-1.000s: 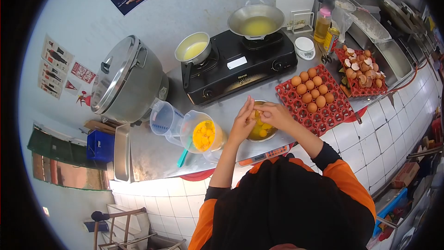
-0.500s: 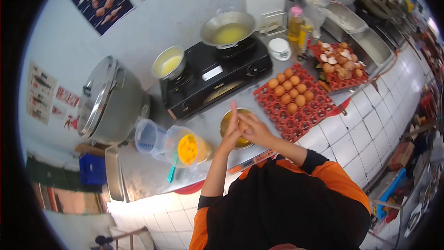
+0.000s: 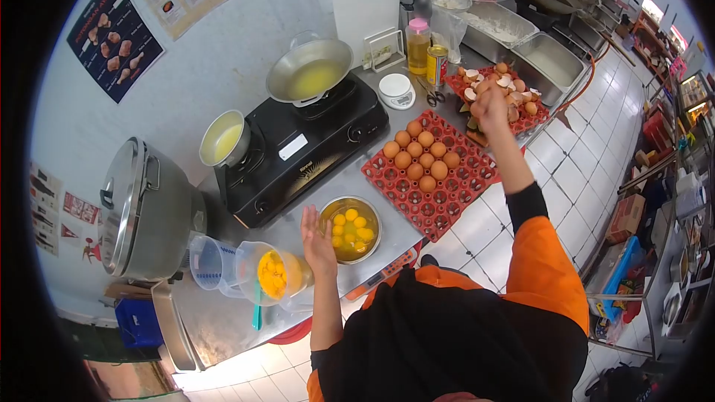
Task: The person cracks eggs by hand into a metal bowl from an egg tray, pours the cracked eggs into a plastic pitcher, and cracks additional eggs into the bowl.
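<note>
My left hand (image 3: 319, 244) is raised with its fingers stretched out, at the left rim of a metal bowl (image 3: 378, 237). Several raw egg yolks (image 3: 352, 215) lie in clear egg white inside that bowl. Over at the right, my right hand (image 3: 489, 110) is closed around an eggshell, mostly hidden by the fingers, above a red tray (image 3: 538, 120) heaped with broken eggshells (image 3: 514, 97). Between my hands, a larger red egg tray (image 3: 447, 212) carries several whole brown eggs (image 3: 414, 150) in its upper part.
A black two-burner stove (image 3: 298, 167) bears a wok (image 3: 339, 67) and a small pot (image 3: 211, 130) with yellowish liquid. Left of the bowl, a plastic jug (image 3: 249, 286) of yolks stands by a second jug (image 3: 205, 257) and a turquoise-handled utensil (image 3: 257, 318). Scissors (image 3: 434, 95) lie near a white scale (image 3: 397, 91).
My hands were together over the bowl and have parted. The right moved to the shell tray; the left opened beside the bowl. The view has turned toward the right.
</note>
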Motion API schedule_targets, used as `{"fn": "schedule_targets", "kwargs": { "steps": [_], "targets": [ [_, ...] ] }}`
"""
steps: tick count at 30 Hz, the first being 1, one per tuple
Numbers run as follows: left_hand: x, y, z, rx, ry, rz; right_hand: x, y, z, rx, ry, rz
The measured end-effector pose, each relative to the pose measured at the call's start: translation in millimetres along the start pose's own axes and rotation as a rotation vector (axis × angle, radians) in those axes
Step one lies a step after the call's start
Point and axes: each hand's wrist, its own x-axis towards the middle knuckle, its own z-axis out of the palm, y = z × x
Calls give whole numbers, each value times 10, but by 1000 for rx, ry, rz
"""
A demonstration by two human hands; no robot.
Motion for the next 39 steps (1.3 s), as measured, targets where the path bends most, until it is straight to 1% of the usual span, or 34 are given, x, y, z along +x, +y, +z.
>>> {"fn": "schedule_targets", "kwargs": {
  "steps": [2,4,7,9,10,11,12,13,14,16,17,19,22,25,28,29,32,34,35,37,38,39],
  "targets": [
    [-36,-4,3,-3,-2,-3,261,-317,15,160,23,21],
    [-62,-35,17,-5,-7,-2,321,-396,49,238,43,-7],
    [-122,-67,5,-23,-9,-20,95,-222,84,203,120,-79],
    [-149,-65,-52,-9,4,-29,-290,30,343,174,227,-72],
    [-174,-62,-82,-1,15,-34,-336,277,241,77,142,-33],
    [-185,-53,-94,8,28,-35,-524,384,360,-158,136,35],
    [-183,-37,-97,19,42,-38,-602,536,388,-315,34,137],
    [-186,-15,-106,32,55,-40,-649,677,433,-538,-11,212],
    [-187,3,-113,37,50,-35,-641,775,489,-741,-140,239],
    [-170,11,-99,44,26,-20,-522,1041,580,-1256,-463,-133],
    [-174,6,-95,56,24,-20,-509,1096,652,-1482,-438,-111],
    [-171,-2,-71,79,13,-18,-689,892,1162,-1930,-362,-63],
    [-222,11,-10,56,4,-18,-349,1146,1192,-2134,-325,-87],
    [-299,15,-57,60,17,-27,-234,1055,1277,-2295,-544,229],
    [-351,-17,-146,40,61,-35,-216,986,1256,-2333,-616,224],
    [-369,-37,-168,41,68,-41,-196,997,1257,-2316,-613,256],
    [-374,-73,-171,44,61,-58,-212,977,1259,-2307,-584,212],
    [-352,-84,-176,51,32,-55,-181,835,1217,-2108,-531,346],
    [-336,-92,-184,110,34,-67,-168,768,1200,-2004,-509,406],
    [-300,-136,-181,228,52,-84,-223,700,1125,-1652,-556,405],
    [-282,-177,-169,385,-10,-28,-308,758,1115,-1477,-590,410],
    [-269,-221,-129,545,-61,19,-529,816,1172,-1322,-685,481]
  ]
}}
